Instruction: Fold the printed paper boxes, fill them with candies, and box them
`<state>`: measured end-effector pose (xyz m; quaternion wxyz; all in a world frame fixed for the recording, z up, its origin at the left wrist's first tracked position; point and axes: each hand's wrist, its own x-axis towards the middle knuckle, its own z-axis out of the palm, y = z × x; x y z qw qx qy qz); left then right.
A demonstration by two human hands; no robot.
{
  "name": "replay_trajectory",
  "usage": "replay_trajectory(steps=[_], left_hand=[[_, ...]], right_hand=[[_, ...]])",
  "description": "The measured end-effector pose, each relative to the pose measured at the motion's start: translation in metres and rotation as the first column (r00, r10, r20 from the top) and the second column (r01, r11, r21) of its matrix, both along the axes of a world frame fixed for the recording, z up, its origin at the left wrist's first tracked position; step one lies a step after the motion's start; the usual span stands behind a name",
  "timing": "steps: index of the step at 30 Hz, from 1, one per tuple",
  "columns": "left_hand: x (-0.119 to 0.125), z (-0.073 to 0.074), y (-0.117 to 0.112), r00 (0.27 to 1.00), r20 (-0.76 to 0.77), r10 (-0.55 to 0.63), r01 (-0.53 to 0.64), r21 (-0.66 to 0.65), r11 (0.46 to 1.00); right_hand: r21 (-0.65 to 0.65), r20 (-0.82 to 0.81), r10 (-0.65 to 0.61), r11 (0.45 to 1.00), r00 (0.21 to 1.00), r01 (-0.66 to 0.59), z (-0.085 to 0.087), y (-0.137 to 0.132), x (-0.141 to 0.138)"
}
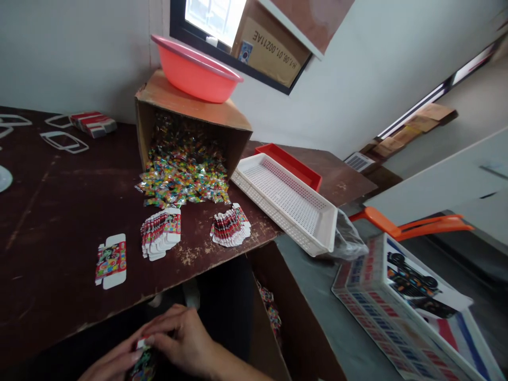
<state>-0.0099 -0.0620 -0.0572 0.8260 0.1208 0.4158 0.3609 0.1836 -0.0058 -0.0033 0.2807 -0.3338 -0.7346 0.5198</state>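
Observation:
Below the table's front edge, my left hand (117, 360) and my right hand (186, 336) are both closed on a small printed candy box (143, 366). My right fingers press at its white and red top end, while the left fingers lie along its side; the lower part runs out of view. On the table above lie a single flat carton (111, 261), a fanned stack of flat cartons (161, 233) and a second fanned stack (230, 226). Behind them, small wrapped candies (182, 177) spill from a cardboard box (194, 112) lying on its side.
A pink basin (194, 69) rests on the cardboard box. To the right, a white perforated tray (289, 201) overlaps a red tray (293, 164). An open carton (293, 312) with filled packs stands below the table edge, near a white-rimmed crate (400, 312). White straps (63, 142) lie at left.

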Motion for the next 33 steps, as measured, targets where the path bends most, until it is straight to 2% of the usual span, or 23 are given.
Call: replay_trajectory(steps=[1,2,4,6,8,9,10,11,12,13,15,16,18,20,22,23,25,26,28,31,33], left_hand=[[-0.002,0.004,-0.001,0.998,-0.065,-0.007,0.008,0.019,1.0],[-0.005,0.007,-0.002,0.989,-0.147,-0.019,0.026,0.045,0.999],[-0.008,0.012,-0.001,0.947,-0.319,-0.04,0.078,0.108,0.991],[-0.009,0.016,0.003,0.874,-0.483,-0.047,0.154,0.183,0.971],[-0.009,0.023,0.01,0.793,-0.608,-0.035,0.249,0.271,0.93],[-0.009,0.027,0.014,0.758,-0.652,-0.037,0.308,0.307,0.901],[-0.009,0.032,0.018,0.725,-0.687,-0.047,0.369,0.331,0.868],[-0.01,0.038,0.021,0.695,-0.717,-0.054,0.42,0.344,0.839],[-0.01,0.043,0.024,0.668,-0.742,-0.056,0.456,0.348,0.819],[-0.012,0.049,0.027,0.638,-0.768,-0.052,0.477,0.342,0.809],[-0.016,0.059,0.033,0.583,-0.812,-0.009,0.483,0.338,0.807],[-0.019,0.063,0.037,0.571,-0.821,0.025,0.471,0.352,0.808],[-0.027,0.07,0.047,0.562,-0.819,0.114,0.415,0.398,0.818],[-0.037,0.075,0.058,0.545,-0.8,0.25,0.263,0.446,0.855],[-0.044,0.078,0.069,0.524,-0.765,0.374,0.021,0.45,0.893],[-0.045,0.079,0.074,0.553,-0.729,0.404,-0.104,0.42,0.901],[-0.043,0.079,0.082,0.674,-0.601,0.43,-0.282,0.329,0.901],[-0.04,0.079,0.085,0.733,-0.532,0.424,-0.318,0.283,0.905],[-0.029,0.08,0.091,0.806,-0.419,0.418,-0.347,0.237,0.907],[-0.01,0.082,0.095,0.839,-0.338,0.427,-0.357,0.25,0.9],[0.0,0.085,0.094,0.859,-0.308,0.409,-0.336,0.265,0.904]], right_hand=[[0.149,0.063,0.061,0.986,0.996,-0.07,-0.002,-0.002,0.002],[0.277,0.145,0.11,0.949,0.983,-0.147,-0.003,-0.003,0.004],[0.427,0.291,0.152,0.863,0.944,-0.271,-0.004,-0.002,0.01],[0.451,0.318,0.239,0.813,0.917,-0.369,0.0,0.013,0.014],[0.429,0.272,0.309,0.809,0.912,-0.402,0.008,0.049,0.014],[0.412,0.255,0.286,0.832,0.923,-0.372,0.013,0.076,0.013],[0.408,0.27,0.164,0.873,0.949,-0.267,0.019,0.107,0.01],[0.42,0.31,-0.054,0.904,0.949,-0.085,0.024,0.14,0.007],[0.428,0.346,-0.255,0.899,0.903,0.09,0.029,0.175,0.002],[0.438,0.345,-0.349,0.881,0.871,0.18,0.032,0.207,-0.003],[0.437,0.337,-0.436,0.857,0.834,0.272,0.036,0.259,-0.011],[0.431,0.323,-0.451,0.853,0.832,0.295,0.036,0.277,-0.014],[0.413,0.288,-0.482,0.842,0.828,0.346,0.033,0.296,-0.016],[0.391,0.23,-0.519,0.824,0.823,0.41,0.029,0.294,-0.012],[0.36,0.163,-0.555,0.803,0.815,0.475,0.026,0.278,-0.004],[0.34,0.132,-0.564,0.798,0.815,0.498,0.026,0.266,0.0],[0.293,0.082,-0.555,0.807,0.828,0.513,0.028,0.238,0.009],[0.268,0.064,-0.538,0.82,0.84,0.505,0.031,0.223,0.011],[0.223,0.039,-0.489,0.854,0.871,0.47,0.038,0.193,0.014],[0.178,0.018,-0.412,0.898,0.911,0.403,0.053,0.157,0.011],[0.201,0.033,-0.363,0.915,0.931,0.35,0.061,0.146,0.006]])
